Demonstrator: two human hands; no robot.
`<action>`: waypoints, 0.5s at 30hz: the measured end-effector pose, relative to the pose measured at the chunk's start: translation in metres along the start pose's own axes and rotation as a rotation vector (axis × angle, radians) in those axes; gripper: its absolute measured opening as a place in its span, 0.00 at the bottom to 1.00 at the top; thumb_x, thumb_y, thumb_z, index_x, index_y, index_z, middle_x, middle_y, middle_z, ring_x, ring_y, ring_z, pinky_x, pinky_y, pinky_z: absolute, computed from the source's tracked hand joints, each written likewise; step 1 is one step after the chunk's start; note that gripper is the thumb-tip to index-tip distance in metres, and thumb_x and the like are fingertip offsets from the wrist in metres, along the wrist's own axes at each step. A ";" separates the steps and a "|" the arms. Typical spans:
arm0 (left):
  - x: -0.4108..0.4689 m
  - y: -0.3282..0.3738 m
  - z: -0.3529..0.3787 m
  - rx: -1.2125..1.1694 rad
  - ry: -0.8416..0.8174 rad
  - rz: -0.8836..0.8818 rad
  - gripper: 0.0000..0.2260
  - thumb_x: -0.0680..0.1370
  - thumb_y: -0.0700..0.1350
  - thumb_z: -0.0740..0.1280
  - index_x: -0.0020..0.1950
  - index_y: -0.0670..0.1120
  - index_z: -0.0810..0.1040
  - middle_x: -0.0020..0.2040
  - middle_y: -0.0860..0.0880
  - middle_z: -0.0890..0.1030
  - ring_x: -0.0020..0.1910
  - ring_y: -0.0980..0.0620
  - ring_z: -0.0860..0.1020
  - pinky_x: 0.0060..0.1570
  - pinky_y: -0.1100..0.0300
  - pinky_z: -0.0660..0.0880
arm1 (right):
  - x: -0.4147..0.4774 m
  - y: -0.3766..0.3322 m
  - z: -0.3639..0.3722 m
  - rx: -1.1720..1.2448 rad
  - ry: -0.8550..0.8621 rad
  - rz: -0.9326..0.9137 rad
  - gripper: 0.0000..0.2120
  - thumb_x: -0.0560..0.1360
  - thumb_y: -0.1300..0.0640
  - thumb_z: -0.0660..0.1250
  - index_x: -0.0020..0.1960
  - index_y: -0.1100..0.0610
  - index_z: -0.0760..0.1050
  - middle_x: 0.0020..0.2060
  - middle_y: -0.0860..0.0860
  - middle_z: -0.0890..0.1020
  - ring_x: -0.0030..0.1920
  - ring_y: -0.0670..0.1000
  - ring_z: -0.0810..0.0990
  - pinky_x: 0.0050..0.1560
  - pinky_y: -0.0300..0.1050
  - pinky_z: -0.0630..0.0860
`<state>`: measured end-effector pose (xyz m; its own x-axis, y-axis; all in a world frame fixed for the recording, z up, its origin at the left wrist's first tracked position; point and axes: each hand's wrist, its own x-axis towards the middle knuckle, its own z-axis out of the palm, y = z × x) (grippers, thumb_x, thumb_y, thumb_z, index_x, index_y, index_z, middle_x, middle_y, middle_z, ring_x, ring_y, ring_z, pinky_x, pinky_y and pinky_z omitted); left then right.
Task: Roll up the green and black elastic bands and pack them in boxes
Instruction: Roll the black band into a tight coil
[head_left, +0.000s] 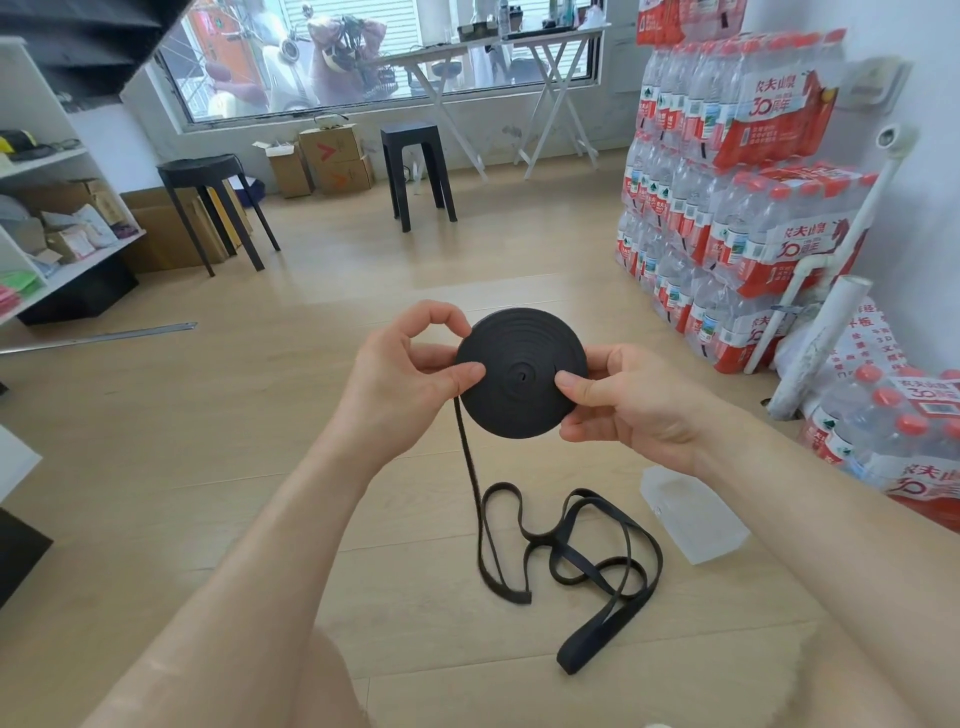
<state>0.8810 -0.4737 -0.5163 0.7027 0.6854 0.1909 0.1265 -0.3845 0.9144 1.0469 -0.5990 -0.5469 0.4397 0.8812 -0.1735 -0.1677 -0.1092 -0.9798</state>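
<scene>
A flat, round roll of black elastic band (521, 343) is held up in front of me above the wooden floor. My left hand (410, 379) pinches its left edge, thumb on the face. My right hand (628, 402) grips its right side, thumb near the centre. From the roll's lower left a loose strand hangs down to the unrolled black band (597, 551), which lies in loops on the floor. A clear plastic box (691, 519) lies on the floor under my right forearm. No green band is in view.
Stacked packs of water bottles (737, 197) line the right wall, with white tubes (826, 332) leaning on them. Two black stools (218, 202) (415, 166) and cardboard boxes (332, 156) stand ahead. A white shelf unit (52, 208) is at the left.
</scene>
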 end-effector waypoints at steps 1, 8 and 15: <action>0.000 0.000 0.000 0.002 0.010 0.009 0.11 0.74 0.34 0.70 0.50 0.47 0.75 0.39 0.49 0.86 0.39 0.52 0.84 0.45 0.61 0.80 | 0.001 0.000 0.001 0.011 -0.004 0.004 0.11 0.77 0.65 0.65 0.59 0.65 0.76 0.47 0.59 0.78 0.31 0.50 0.78 0.34 0.40 0.80; -0.003 0.002 0.001 0.190 0.029 0.079 0.15 0.73 0.31 0.70 0.45 0.51 0.75 0.38 0.50 0.85 0.38 0.52 0.83 0.42 0.53 0.82 | -0.005 -0.009 0.002 -0.344 0.021 -0.008 0.12 0.76 0.60 0.69 0.59 0.56 0.76 0.50 0.51 0.82 0.39 0.51 0.84 0.38 0.42 0.81; -0.008 0.003 0.014 0.735 -0.096 0.266 0.14 0.73 0.38 0.69 0.48 0.58 0.77 0.43 0.52 0.83 0.42 0.46 0.78 0.42 0.52 0.76 | -0.012 -0.017 0.023 -0.999 0.044 -0.437 0.15 0.72 0.54 0.73 0.57 0.43 0.78 0.47 0.40 0.79 0.35 0.37 0.75 0.38 0.30 0.67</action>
<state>0.8854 -0.4894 -0.5198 0.8276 0.4696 0.3076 0.3529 -0.8614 0.3654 1.0241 -0.5973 -0.5261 0.3216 0.9198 0.2250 0.7944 -0.1327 -0.5927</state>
